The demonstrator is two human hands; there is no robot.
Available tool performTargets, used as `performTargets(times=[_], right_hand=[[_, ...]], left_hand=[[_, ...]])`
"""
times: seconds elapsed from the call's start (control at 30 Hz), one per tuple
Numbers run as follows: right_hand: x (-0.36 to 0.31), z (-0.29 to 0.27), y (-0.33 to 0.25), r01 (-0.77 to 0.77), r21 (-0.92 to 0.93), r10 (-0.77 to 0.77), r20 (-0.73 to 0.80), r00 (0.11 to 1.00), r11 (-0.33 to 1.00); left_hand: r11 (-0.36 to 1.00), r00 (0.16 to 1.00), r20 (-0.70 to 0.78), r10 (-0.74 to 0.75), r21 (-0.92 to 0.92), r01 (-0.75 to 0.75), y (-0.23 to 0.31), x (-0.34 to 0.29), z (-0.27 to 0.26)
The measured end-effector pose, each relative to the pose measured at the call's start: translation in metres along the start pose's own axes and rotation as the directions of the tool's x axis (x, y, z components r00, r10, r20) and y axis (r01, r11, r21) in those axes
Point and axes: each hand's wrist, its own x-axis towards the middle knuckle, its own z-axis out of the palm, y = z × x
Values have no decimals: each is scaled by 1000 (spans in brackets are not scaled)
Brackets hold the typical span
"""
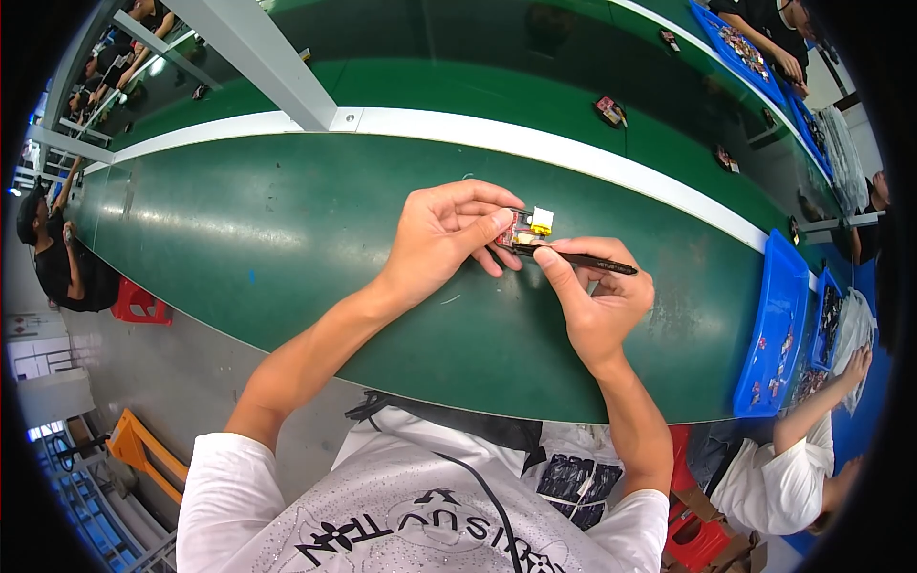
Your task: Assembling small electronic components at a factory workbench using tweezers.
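My left hand (441, 239) pinches a small red circuit board (522, 230) that carries a yellow and white part (542, 221) at its far end. It is held just above the green work surface (287, 229). My right hand (597, 296) grips a thin black tool, tweezers or a pen-like stick (585, 259), lying along the near edge of the board. The right forefinger presses on the tool close to the board. Both hands touch each other around the board.
A white strip (535, 143) divides the near green bench from a far one bearing small parts (608, 110). Blue trays (778, 325) with small components stand at right, where another person's arm (812, 411) reaches. A grey post (267, 62) rises at back left. Other people sit at the left.
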Motion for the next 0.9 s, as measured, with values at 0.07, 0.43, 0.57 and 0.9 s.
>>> performTargets(times=[0.07, 0.43, 0.57, 0.9], right_hand=[[-1, 1, 0, -14, 8, 14, -6, 1000, 1000], [-7, 7, -8, 21, -53, -20, 20, 1000, 998], [-3, 2, -4, 15, -22, -15, -5, 1000, 1000], [-1, 2, -6, 179, -95, -174, 62, 983, 979]], left_hand=[[1000, 1000, -9, 3, 13, -2, 0, 0, 0], [998, 999, -33, -37, 40, 39, 3, 0, -2], [997, 999, -30, -44, 64, 46, 7, 0, -1], [997, 999, -47, -10, 70, 13, 6, 0, -2]])
